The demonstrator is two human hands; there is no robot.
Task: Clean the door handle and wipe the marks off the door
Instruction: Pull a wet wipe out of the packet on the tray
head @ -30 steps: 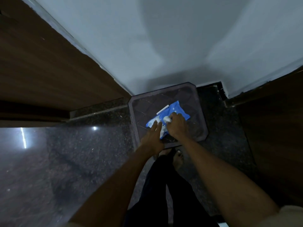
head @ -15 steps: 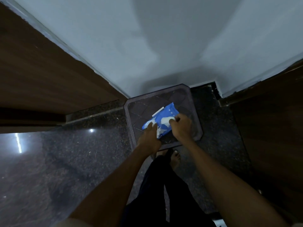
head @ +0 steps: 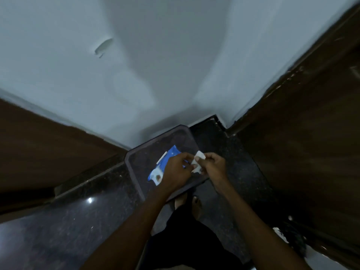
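Note:
A blue and white wipes packet (head: 163, 167) lies in a dark square tray (head: 136, 168) on the floor by the wall. Above the tray both hands pinch a small white wipe (head: 198, 162). My left hand (head: 178, 172) grips its left edge and partly covers the packet. My right hand (head: 213, 165) holds its right side. A dark brown wooden door (head: 311, 143) stands at the right, another brown wooden panel (head: 48, 152) at the left. No door handle is in view.
The floor is dark polished granite (head: 78, 221) with a light glare. A pale wall (head: 155, 65) with a small dent (head: 103, 46) rises behind the tray. My feet (head: 189, 203) stand just before the tray.
Both hands were on the packet in the tray; they have since lifted off it with a white wipe pulled out between them. The view has tilted up the wall.

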